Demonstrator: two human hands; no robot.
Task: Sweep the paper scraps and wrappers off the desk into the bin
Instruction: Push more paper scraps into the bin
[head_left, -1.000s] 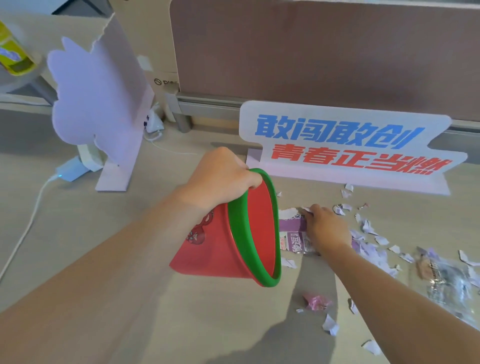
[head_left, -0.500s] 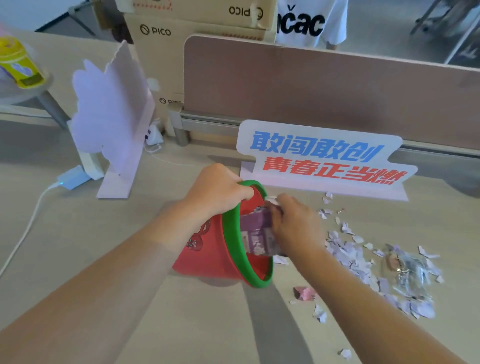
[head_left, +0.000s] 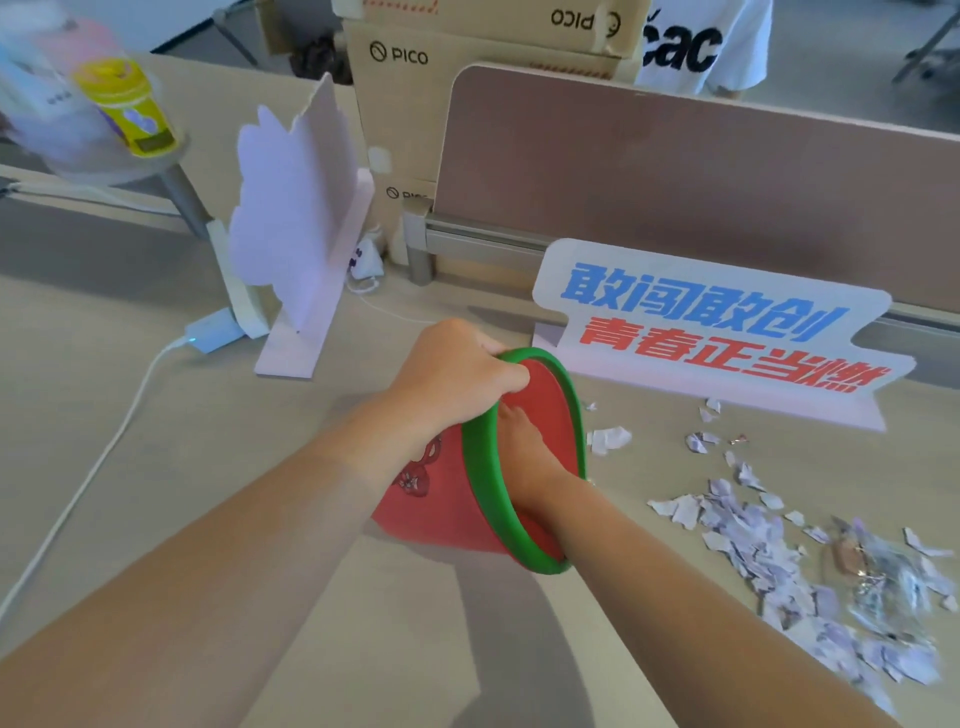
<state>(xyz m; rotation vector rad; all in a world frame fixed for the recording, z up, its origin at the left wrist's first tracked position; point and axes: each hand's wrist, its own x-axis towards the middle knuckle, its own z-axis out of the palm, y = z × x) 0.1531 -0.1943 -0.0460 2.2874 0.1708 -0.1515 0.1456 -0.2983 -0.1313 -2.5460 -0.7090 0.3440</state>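
The red bin (head_left: 441, 499) with a green rim lies tipped on its side on the desk, mouth facing right. My left hand (head_left: 452, 374) grips the top of its rim. My right hand (head_left: 522, 452) is deep inside the bin's mouth; its fingers are hidden by the rim, so I cannot tell what they hold. A spread of torn white and purple paper scraps (head_left: 769, 551) lies on the desk right of the bin. A crumpled clear wrapper (head_left: 878, 577) sits among them at the far right. One larger scrap (head_left: 608, 439) lies just beside the rim.
A white sign with blue and red characters (head_left: 717, 338) stands behind the scraps. A white cloud-shaped board (head_left: 296, 228) stands at the back left, with a charger and white cable (head_left: 104, 457) running left. A brown divider panel (head_left: 675, 171) closes the desk's far edge.
My right hand carried the purple wrapper from the desk into the bin's mouth and has gone deeper inside. The view has tilted up and shifted.
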